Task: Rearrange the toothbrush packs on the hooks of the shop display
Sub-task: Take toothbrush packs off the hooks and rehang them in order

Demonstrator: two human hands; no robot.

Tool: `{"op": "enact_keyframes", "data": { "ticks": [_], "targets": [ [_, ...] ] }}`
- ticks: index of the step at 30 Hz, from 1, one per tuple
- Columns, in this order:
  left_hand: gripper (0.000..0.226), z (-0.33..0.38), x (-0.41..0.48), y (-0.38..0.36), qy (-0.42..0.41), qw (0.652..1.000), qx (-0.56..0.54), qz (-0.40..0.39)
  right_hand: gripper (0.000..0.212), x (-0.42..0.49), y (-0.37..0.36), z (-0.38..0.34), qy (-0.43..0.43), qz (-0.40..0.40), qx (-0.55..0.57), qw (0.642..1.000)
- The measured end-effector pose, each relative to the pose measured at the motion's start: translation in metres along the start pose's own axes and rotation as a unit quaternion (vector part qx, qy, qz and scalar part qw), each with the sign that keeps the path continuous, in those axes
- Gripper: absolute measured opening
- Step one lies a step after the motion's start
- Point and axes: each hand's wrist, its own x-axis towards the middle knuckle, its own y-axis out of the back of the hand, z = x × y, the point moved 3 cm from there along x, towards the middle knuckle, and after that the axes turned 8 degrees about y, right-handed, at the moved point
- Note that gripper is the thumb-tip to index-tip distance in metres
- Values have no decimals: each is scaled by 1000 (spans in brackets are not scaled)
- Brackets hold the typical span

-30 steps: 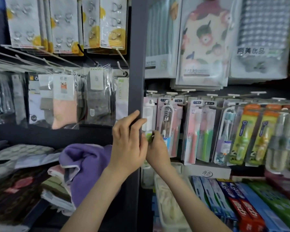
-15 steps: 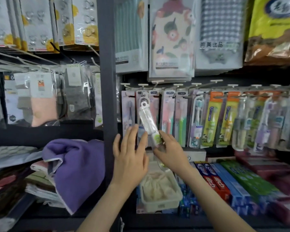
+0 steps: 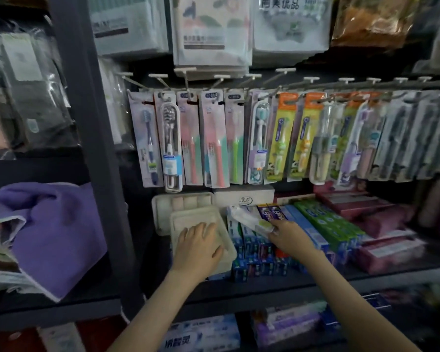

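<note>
The fingers (image 3: 277, 227) of my right hand (image 3: 291, 240) are pinched on the lower right end of a clear toothbrush pack (image 3: 249, 217), just right of frame centre. The pack lies nearly flat. Its long axis runs up and to the left from that grip, and its free end hangs over the toothpaste boxes (image 3: 318, 219) on the shelf (image 3: 264, 284). My left hand (image 3: 197, 246) is just left of it, fingers spread and relaxed, resting flat on the pale tray (image 3: 230, 250) and holding nothing. What matters for the next move is that the hooks (image 3: 186, 72) sit well above both hands, across the upper middle of the frame, with the hanging packs (image 3: 172, 148) upright beneath them. I judge the held pack must swing from lying to standing, hang-hole end uppermost, before it can go on. The right hand already has it, so it is the one to lift. The blur keeps me from telling which hook is free.
</note>
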Motion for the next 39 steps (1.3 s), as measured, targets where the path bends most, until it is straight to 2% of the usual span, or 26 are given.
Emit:
{"op": "enact_keyframes", "data": {
  "ticks": [3, 6, 9, 11, 13, 14, 15, 17, 19, 21, 24, 26, 29, 34, 39],
  "targets": [
    [51, 0, -5, -6, 19, 999, -25, -22, 36, 8, -10, 1, 4, 9, -70, 997],
    [54, -4, -8, 13, -1, 998, -43, 37, 39, 14, -4, -14, 29, 46, -161, 985],
    [36, -14, -12, 62, -39, 974, -69, 213, 39, 14, 14, -51, 98, 138, -127, 977],
    [29, -28, -17, 102, -41, 934, -59, 349, 40, 10, 30, -85, 160, 206, -45, 964],
    [29, -55, -21, 139, 9, 887, 0, 461, 43, 8, 43, -122, 234, 259, 22, 937],
    [33, -70, -19, 155, 44, 869, 32, 491, 45, 9, 47, -141, 272, 278, 47, 920],
    [39, -86, -16, 167, 73, 859, 58, 503, 47, 11, 49, -161, 302, 287, 73, 906],
    [51, -110, -4, 182, 93, 864, 85, 488, 53, 21, 50, -200, 336, 289, 113, 889],
    [57, -121, 8, 185, 61, 880, 75, 465, 60, 40, 48, -235, 347, 301, 133, 879],
    [53, -126, 16, 181, 21, 886, 31, 462, 68, 61, 40, -265, 338, 299, 150, 880],
    [52, -129, 18, 180, -5, 883, 2, 469, 80, 92, 24, -296, 298, 316, 116, 893],
    [56, -131, 19, 181, -9, 883, 11, 470, 88, 109, 15, -308, 246, 322, 73, 911],
    [52, -131, 19, 181, -12, 883, 9, 470, 100, 122, 14, -316, 170, 333, 70, 925],
    [50, -133, 20, 179, -19, 887, -2, 460, 98, 138, 13, -314, 125, 360, 136, 915],
    [53, -133, 21, 178, -22, 891, -21, 454, 85, 144, 6, -311, 123, 330, 208, 912]
  ]
}}
